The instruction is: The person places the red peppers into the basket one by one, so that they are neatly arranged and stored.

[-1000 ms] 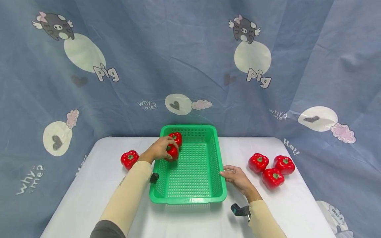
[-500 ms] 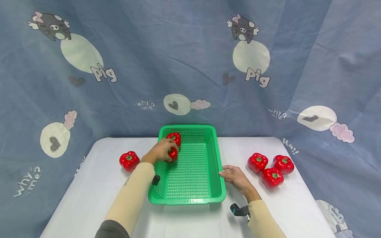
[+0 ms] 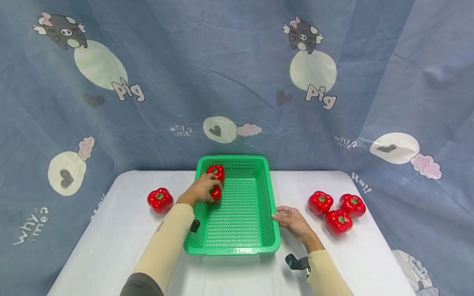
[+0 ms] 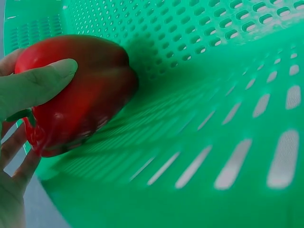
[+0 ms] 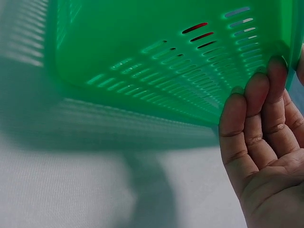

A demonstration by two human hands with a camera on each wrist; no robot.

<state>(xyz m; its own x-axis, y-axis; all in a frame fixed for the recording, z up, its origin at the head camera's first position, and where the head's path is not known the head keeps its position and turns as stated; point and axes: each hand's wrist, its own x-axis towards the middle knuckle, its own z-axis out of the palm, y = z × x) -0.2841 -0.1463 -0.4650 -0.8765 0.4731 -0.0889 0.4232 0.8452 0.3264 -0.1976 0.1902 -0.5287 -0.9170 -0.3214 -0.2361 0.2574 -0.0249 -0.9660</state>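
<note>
A green perforated plastic basket (image 3: 231, 250) stands mid-table. Inside its far left part, my left hand (image 3: 203, 188) grips a red bell pepper (image 3: 216, 194) from above, partly hidden under the fingers. In the left wrist view, the thumb lies across this pepper (image 4: 90, 99) by its green stem, with the other fingers behind. A second bell pepper (image 3: 216, 172) sits just beyond it, in the basket's far left corner. My right hand (image 3: 292, 222) holds the basket's right side, thumb at the rim; in the right wrist view, its fingertips (image 5: 256, 95) press the outer wall.
One bell pepper (image 3: 160, 200) lies on the white table (image 3: 122, 222) left of the basket. To the right, three more sit close together, the nearest pepper (image 3: 338, 222) in front. A blue patterned cloth (image 3: 237, 82) hangs behind the table.
The head view has shifted slightly. My left hand has kept its hold on the pepper, which sits marginally lower beside the far one. The right hand stays at the basket's rim.
</note>
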